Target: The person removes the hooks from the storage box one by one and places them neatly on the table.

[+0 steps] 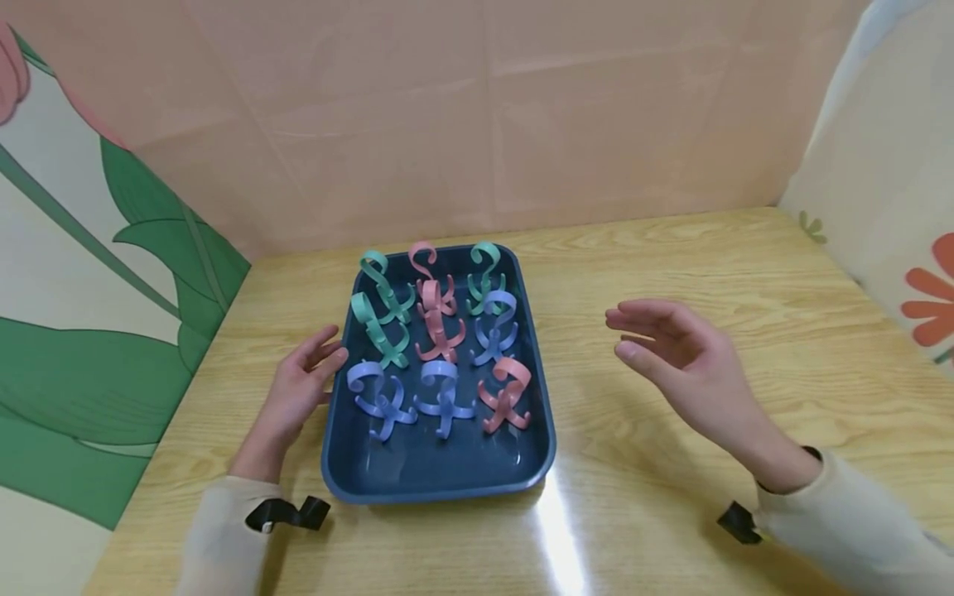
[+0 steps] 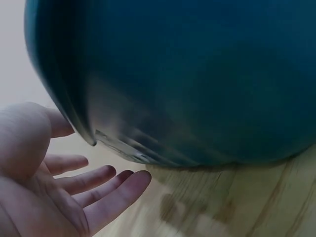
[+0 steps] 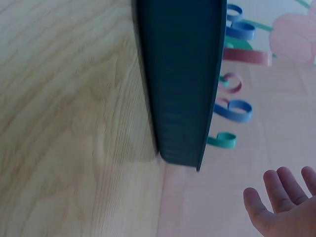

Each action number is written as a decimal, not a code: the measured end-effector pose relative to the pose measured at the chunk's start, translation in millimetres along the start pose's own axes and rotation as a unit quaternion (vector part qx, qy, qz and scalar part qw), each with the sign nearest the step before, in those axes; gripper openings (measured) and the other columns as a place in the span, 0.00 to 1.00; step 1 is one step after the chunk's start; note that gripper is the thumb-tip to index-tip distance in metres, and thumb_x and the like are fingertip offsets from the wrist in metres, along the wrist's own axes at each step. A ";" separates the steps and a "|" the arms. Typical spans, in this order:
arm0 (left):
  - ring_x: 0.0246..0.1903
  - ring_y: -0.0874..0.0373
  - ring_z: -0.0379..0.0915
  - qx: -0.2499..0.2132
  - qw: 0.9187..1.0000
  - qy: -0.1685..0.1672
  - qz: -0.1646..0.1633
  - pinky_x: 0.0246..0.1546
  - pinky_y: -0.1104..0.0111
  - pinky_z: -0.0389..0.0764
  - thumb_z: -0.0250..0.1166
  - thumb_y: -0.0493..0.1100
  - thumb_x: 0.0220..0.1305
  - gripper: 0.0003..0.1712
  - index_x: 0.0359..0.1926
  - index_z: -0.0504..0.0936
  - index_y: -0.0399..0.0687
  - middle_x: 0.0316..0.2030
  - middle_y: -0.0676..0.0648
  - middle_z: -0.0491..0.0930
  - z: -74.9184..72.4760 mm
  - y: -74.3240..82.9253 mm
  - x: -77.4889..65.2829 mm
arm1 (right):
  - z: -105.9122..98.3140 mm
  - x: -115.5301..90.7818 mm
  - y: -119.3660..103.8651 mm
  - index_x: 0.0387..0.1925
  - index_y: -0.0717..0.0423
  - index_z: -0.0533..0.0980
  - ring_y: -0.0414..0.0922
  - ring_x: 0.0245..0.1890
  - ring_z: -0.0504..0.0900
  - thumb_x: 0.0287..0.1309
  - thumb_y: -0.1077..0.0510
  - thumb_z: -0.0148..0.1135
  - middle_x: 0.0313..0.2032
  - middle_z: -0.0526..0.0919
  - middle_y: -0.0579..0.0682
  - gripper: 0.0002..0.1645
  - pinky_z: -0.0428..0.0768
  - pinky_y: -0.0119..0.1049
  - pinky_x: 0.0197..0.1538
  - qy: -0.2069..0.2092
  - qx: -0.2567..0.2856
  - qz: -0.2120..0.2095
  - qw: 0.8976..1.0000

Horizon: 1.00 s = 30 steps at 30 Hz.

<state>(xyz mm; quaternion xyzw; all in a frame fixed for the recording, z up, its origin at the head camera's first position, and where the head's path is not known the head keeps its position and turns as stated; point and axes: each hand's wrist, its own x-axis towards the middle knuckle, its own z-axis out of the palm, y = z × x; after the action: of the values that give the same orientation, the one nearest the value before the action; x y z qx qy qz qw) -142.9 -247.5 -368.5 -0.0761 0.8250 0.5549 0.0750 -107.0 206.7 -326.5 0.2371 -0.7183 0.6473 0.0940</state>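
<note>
A dark blue tray [image 1: 440, 476] sits on the table and holds several multi-pronged plastic hooks with curled tops. Among them are a green hook [image 1: 392, 354], a periwinkle hook [image 1: 445, 406] and a pink hook [image 1: 506, 406]. At the tray's left side is my left hand [image 1: 294, 389], thumb by the rim and fingers stretched along the outer wall. The left wrist view shows those fingers [image 2: 116, 197] extended below the rim. My right hand [image 1: 696, 377] hovers to the right of the tray, apart from it, fingers loosely bent and holding nothing.
The wooden table [image 1: 619, 488] extends on both sides of the tray. Behind it stands a pink sheet-covered wall [image 1: 522, 116]. Panels with a leaf print [image 1: 149, 248] at left and a flower print [image 1: 935, 290] at right border the table.
</note>
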 end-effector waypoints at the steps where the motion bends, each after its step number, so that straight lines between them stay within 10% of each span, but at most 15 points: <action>1: 0.68 0.41 0.64 0.001 1.000 0.000 -0.002 0.51 0.51 0.81 0.55 0.55 0.76 0.36 0.79 0.56 0.54 0.73 0.39 0.61 0.4 0.4 0.3 | 2.5 0.0 -0.8 0.60 0.70 0.73 0.48 0.56 0.80 0.62 0.76 0.61 0.55 0.82 0.56 0.24 0.80 0.32 0.52 -0.003 -0.007 0.005 1.000; 30: 0.67 0.47 0.67 -0.001 0.999 0.024 0.029 0.65 0.50 0.69 0.49 0.52 0.79 0.31 0.78 0.58 0.60 0.69 0.41 0.69 15.3 -5.6 6.1 | 70.5 8.6 6.2 0.66 0.56 0.72 0.45 0.62 0.77 0.59 0.64 0.71 0.61 0.79 0.48 0.34 0.75 0.44 0.62 -0.080 -0.004 0.059 0.995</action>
<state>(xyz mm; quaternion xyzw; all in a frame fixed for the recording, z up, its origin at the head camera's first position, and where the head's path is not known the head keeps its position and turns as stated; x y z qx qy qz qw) -147.1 -235.7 -380.5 -0.0656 0.8280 0.5555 0.0394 -105.2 136.5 -338.3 0.2447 -0.7388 0.6280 -0.0011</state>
